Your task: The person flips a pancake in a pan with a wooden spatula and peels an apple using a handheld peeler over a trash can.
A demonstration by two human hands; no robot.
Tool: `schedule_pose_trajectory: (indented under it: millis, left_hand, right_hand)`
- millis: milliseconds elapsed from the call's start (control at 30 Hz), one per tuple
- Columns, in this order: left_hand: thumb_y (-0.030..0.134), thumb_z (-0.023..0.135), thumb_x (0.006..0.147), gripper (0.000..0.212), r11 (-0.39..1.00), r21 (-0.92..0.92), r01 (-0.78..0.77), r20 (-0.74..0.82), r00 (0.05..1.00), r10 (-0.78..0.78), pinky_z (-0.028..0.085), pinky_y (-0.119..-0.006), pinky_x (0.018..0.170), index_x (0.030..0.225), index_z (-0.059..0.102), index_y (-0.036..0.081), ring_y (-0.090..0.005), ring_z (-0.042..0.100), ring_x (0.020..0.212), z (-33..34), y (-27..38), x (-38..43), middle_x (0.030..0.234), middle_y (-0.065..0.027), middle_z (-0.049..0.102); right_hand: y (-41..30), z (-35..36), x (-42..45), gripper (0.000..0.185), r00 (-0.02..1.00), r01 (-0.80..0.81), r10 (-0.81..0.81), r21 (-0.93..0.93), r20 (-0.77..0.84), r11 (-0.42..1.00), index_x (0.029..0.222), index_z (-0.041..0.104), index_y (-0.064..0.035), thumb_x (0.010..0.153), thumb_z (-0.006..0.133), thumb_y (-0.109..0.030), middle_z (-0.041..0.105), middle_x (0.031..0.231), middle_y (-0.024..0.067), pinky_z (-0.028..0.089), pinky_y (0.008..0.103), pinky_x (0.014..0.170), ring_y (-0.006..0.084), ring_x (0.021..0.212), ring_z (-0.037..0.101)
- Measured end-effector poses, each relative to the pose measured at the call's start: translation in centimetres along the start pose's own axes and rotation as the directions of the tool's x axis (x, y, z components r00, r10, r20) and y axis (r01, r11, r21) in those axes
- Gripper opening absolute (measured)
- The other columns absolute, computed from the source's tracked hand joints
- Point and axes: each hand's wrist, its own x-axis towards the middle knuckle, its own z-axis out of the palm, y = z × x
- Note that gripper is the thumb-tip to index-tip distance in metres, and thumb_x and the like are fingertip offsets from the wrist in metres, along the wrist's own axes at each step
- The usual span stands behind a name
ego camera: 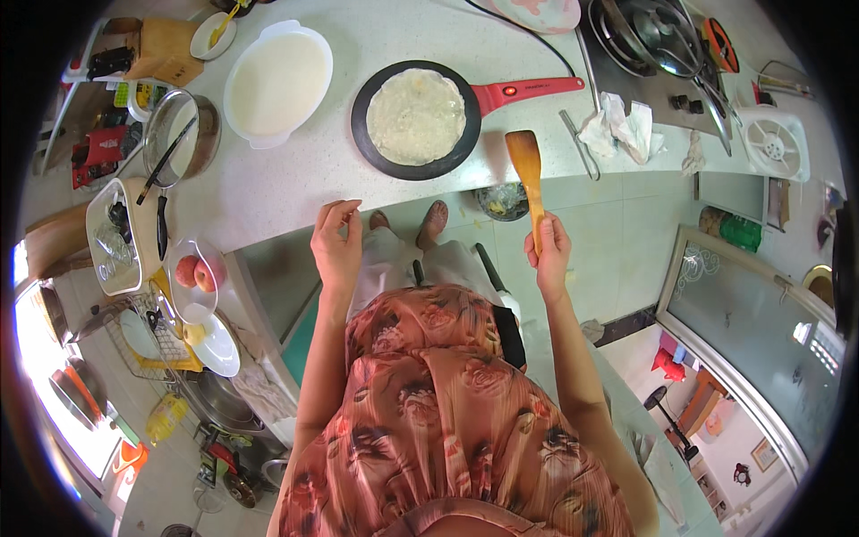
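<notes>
My right hand (551, 252) grips the handle of a wooden spatula (525, 158), whose flat blade points up towards the counter's front edge. Loosely curled, my left hand (337, 238) hovers by that edge with nothing in it. Ahead of both hands, a black electric crepe pan (416, 172) rests on the white counter, and its red handle (530, 88) with a lit red light points right. A thin pale crepe (416, 117) lies flat on the pan, its surface slightly bubbled. Left of the pan stands a white oval dish (278, 87) of pale liquid batter.
A steel bowl with a strainer (208, 134) and a brush (164, 161) stand at left, near apples (207, 274). Metal tongs (578, 144) and a crumpled cloth (621, 131) lie by the stove (678, 84). On the floor sits a waste bin (502, 205).
</notes>
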Motion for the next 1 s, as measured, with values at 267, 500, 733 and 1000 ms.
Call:
schedule_pose_trajectory:
  millis: [267, 500, 733, 1000]
  left_hand:
    - [0.0, 0.061, 0.088, 0.015, 0.999, -0.003, -0.032, 0.074, 0.997, 0.032, 0.05, -0.029, 0.072, 0.1, 0.069, 0.002, -0.0176, 0.061, 0.075, -1.4, -0.4, 0.4, 0.097, -0.0088, 0.066]
    - [-0.001, 0.061, 0.088, 0.015, 0.997, -0.078, 0.007, 0.029, 1.0, -0.005, 0.051, -0.03, 0.071, 0.1, 0.069, 0.003, -0.0193, 0.061, 0.075, -0.7, 0.4, 1.3, 0.099, -0.0099, 0.066]
    - [0.0, 0.061, 0.088, 0.015, 0.988, -0.082, 0.131, -0.069, 0.988, -0.136, 0.051, -0.03, 0.07, 0.1, 0.069, 0.003, -0.0191, 0.062, 0.074, 2.1, 2.4, 0.9, 0.1, -0.0091, 0.065]
    - [-0.001, 0.061, 0.088, 0.016, 0.97, -0.107, 0.217, -0.135, 0.964, -0.231, 0.051, -0.028, 0.071, 0.1, 0.069, 0.003, -0.0172, 0.062, 0.077, 4.0, 5.2, 0.6, 0.103, -0.0091, 0.065]
  right_hand:
    - [0.9, 1.3, -3.0, 0.031, 0.996, -0.017, 0.021, 0.049, -0.092, 0.999, 0.109, 0.058, -0.0045, 0.104, 0.044, -0.032, 0.053, 0.059, 0.0009, 0.027, 0.0195, 0.038, 0.004, 0.041, 0.036]
    - [-0.5, 2.5, -2.4, 0.033, 1.0, -0.004, 0.004, 0.01, 0.016, 1.0, 0.114, 0.057, -0.0025, 0.104, 0.045, -0.032, 0.053, 0.059, 0.0021, 0.027, 0.0202, 0.038, 0.0052, 0.039, 0.035]
    - [-3.0, 2.7, 4.3, 0.033, 0.979, -0.019, 0.038, -0.096, 0.202, 0.995, 0.113, 0.058, -0.0044, 0.105, 0.043, -0.032, 0.052, 0.058, 0.0014, 0.026, 0.0206, 0.037, 0.0048, 0.04, 0.035]
    - [-5.6, 6.1, 9.3, 0.031, 0.916, -0.025, 0.07, -0.119, 0.395, 0.993, 0.111, 0.059, -0.0039, 0.104, 0.045, -0.031, 0.051, 0.057, 0.0012, 0.025, 0.0204, 0.036, 0.0048, 0.038, 0.034]
